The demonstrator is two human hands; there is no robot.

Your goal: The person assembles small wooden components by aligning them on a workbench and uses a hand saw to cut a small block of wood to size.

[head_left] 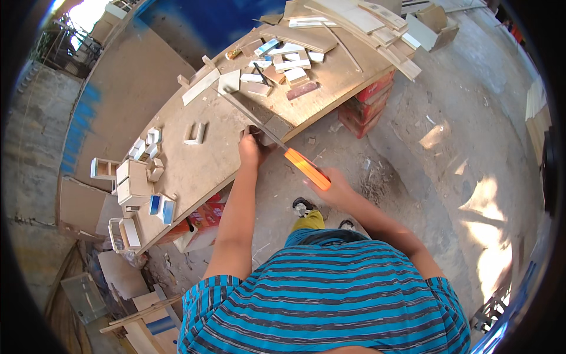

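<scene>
My right hand [331, 190] is wrapped around the orange handle of a handsaw [308, 168]. Its long thin blade slants up and to the left over the edge of the wooden table [221, 138]. Under the blade, at that edge, lies a flat brownish piece of wood [276, 125]. Closed on the near side of this piece is my left hand [250, 147], close beside the blade; its fingertips are partly hidden in shadow. A small U-shaped wooden frame [194, 134] rests on the tabletop to the left.
Loose wood blocks [295, 75] lie heaped toward the table's far part, with stacked planks [359, 23] behind them. Small wooden boxes [134, 184] stand along the left end. Red crates [367, 106] sit beneath the table. Debris litters the concrete floor [424, 177].
</scene>
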